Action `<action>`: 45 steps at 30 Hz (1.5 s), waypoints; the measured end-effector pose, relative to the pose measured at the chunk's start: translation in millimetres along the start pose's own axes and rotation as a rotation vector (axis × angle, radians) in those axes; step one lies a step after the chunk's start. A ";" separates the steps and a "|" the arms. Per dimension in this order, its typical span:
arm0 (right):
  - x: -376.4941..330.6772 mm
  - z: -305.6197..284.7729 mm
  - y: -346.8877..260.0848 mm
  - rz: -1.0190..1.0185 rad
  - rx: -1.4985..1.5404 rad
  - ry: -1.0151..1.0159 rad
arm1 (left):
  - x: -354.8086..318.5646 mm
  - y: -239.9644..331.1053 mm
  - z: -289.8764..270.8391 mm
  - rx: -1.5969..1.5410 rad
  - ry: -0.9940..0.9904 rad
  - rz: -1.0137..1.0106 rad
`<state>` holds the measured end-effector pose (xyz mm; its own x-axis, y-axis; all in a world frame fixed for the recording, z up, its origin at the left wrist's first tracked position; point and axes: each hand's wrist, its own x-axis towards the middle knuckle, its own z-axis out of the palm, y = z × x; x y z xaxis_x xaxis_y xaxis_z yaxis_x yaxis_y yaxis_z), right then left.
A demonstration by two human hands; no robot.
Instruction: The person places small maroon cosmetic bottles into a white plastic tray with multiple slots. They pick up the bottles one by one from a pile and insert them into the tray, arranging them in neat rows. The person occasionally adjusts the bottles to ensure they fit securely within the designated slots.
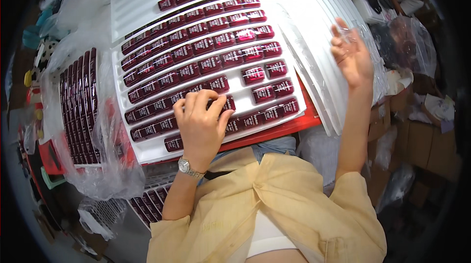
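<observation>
Rows of glossy dark red block-shaped pieces with pale print (202, 46) lie on a white grooved tray (142, 8). Over the near rows, my left hand (198, 118) bends its fingers down around a dark red piece, partly hidden between thumb and forefinger. A bare gap in the rows lies right of this hand, with two loose-standing pieces (253, 75) beyond it. My right hand (351, 57) is raised above a stack of white trays, palm turned inward and fingers curled. Something small, clear and shiny (347, 33) shows between its thumb and fingers; its exact kind is unclear.
The stacked white ridged trays (314, 32) stand right of the filled tray, on a red-edged table (274, 129). At left, a plastic-wrapped tray of dark red pieces (78, 111) stands close by. Cardboard boxes (417, 145) and plastic bags (412, 42) crowd the right side.
</observation>
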<state>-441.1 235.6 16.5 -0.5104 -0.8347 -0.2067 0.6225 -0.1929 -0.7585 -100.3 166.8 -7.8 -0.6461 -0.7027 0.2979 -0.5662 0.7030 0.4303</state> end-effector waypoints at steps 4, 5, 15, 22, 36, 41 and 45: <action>-22.4 57.7 63.3 0.191 -0.211 -0.358 | -0.4 -2.2 0.7 -0.039 -0.007 -0.058; -29.4 67.8 76.9 0.213 -0.258 -0.356 | -2.1 -0.7 2.3 -0.090 -0.001 -0.099; -42.1 88.2 111.2 -0.696 -0.841 -0.032 | -4.6 -2.8 3.5 -0.553 0.058 -0.206; -65.7 104.9 133.1 -0.810 -0.962 -0.409 | -1.8 20.7 8.0 -0.884 0.199 -0.307; -69.9 86.8 109.5 -0.639 -1.230 -0.736 | -7.1 -2.6 3.9 -0.596 0.099 -0.158; -39.2 87.8 110.1 -0.802 -1.662 -0.260 | 0.4 1.6 14.8 -0.214 0.064 0.080; -37.2 84.4 117.6 -0.812 -1.500 -0.360 | 9.1 -6.1 4.5 -0.177 0.086 -0.038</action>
<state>-298.8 200.5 -12.9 -0.1119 -0.8797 0.4623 -0.8523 -0.1542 -0.4998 -105.1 156.7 -11.5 -0.5755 -0.7406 0.3468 -0.4859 0.6507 0.5834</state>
